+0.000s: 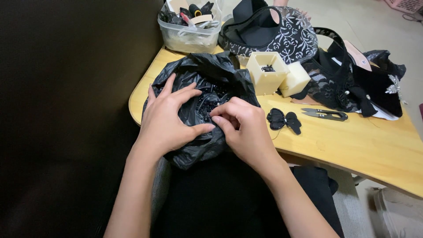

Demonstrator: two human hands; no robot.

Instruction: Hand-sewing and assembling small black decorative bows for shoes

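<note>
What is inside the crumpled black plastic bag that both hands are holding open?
Small glossy black beads show in the mouth of the crumpled black plastic bag. Its folds, the left hand and right hand cover anything deeper.

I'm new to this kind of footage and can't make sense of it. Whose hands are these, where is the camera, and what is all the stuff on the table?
There is no machine here: a person wears a camera on the head, so this single picture looks down at their own arms. The left hand grips and steadies a crumpled black plastic bag holding small black beads. The right hand pinches at the bag's opening. On the wooden table lie a black fabric butterfly, thread snips, a small cream box with beads inside, a clear tub of sewing supplies and black lace garments.
</note>
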